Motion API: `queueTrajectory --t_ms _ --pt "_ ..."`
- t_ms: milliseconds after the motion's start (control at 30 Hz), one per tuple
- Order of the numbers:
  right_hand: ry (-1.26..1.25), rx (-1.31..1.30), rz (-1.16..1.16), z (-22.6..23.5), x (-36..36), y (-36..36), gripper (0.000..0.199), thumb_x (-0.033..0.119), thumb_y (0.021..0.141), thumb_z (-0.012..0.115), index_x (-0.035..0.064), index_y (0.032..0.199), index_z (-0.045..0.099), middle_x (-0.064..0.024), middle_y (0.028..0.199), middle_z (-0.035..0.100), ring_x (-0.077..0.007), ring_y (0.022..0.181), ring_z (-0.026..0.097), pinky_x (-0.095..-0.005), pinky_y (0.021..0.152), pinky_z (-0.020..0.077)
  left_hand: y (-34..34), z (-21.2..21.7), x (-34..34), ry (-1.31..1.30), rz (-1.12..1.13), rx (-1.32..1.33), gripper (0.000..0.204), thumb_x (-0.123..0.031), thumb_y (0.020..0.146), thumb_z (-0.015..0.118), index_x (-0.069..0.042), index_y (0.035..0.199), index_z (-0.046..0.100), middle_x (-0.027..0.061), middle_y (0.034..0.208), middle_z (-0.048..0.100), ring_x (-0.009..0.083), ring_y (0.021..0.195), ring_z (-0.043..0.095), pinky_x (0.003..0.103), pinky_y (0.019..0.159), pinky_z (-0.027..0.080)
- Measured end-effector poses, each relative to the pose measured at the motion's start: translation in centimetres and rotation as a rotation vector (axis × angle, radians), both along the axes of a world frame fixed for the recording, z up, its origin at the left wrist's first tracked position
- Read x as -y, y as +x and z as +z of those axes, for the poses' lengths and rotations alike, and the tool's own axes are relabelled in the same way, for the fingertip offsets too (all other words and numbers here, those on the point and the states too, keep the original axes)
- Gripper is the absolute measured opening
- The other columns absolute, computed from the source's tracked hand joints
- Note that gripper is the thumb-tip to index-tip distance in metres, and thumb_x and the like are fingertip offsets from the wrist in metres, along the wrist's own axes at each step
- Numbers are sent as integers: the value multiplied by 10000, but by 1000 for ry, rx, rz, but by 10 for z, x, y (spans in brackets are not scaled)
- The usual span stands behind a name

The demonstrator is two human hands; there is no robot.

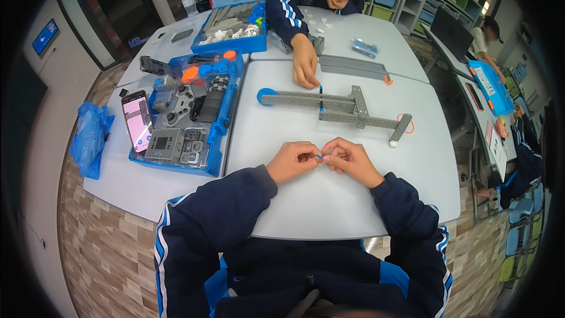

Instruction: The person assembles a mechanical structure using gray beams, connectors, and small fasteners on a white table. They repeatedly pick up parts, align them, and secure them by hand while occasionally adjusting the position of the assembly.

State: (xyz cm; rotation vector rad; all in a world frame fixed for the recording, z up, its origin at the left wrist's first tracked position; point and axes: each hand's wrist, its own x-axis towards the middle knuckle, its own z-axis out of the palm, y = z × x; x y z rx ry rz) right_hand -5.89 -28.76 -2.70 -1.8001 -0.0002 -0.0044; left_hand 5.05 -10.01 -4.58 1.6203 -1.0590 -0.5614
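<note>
Head view: I'm watching both hands working close together just above the near side of the white table (347,212). Left hand (292,162) is curling inward, thumb and index pressing together on a small blue part (319,157). Right hand (352,161) is pinching at the same part from the other side, its other fingers folding loosely. So the part is sitting between the two sets of fingertips.

Grey beam assembly (338,121) is lying just beyond both hands, blue wheel (266,96) at its left end. Past it, a co-worker's hand (305,63) is reaching down near the black shaft (321,106); I'm not able to tell if it's touching. Open blue kit box (219,169) is sitting left of the left hand.

Fingertips are covering most of the part; I'm not making out its shape, or whether the greyish bit beside it is separate. Orange ring (411,124), ahead and right of the right hand, is partly hiding behind the assembly's end beam.
</note>
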Motion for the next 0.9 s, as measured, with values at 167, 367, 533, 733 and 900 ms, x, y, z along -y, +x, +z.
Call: queueTrajectory --t_ms 167,367,533,733,900 --pt "-135 165 -79 0 -15 -4 173 119 902 652 22 1044 635 -22 715 655 -57 541 545 -210 502 435 3 -3 1 -4 8 -60 129 -128 876 618 -9 860 667 36 753 612 82 649 500 238 604 422" --pt "-161 318 -189 -8 -16 8 114 58 901 639 -34 962 670 -62 734 661 -76 586 567 -217 543 464 7 -5 4 -21 -19 -232 260 -214 987 512 -21 914 670 14 822 635 76 735 556 211 635 426" --pt "288 157 -188 -14 -16 20 146 110 934 588 -18 998 615 -32 758 615 -70 640 528 -211 582 415 11 -5 4 -20 -3 -331 282 -207 1004 475 5 936 648 23 811 621 75 717 546 211 634 433" --pt "965 99 -168 -21 -5 24 140 142 964 496 10 1007 518 -27 771 531 -86 633 431 -227 597 359 16 -5 7 -5 -31 -299 322 -254 1016 444 -11 950 645 11 820 614 61 717 533 194 634 398" --pt "1310 -8 -168 -16 12 24 157 171 977 479 15 981 503 45 665 409 -64 557 352 -222 518 296 14 1 6 18 -35 -277 337 -261 1016 442 -4 947 648 13 821 612 62 712 522 193 641 394"
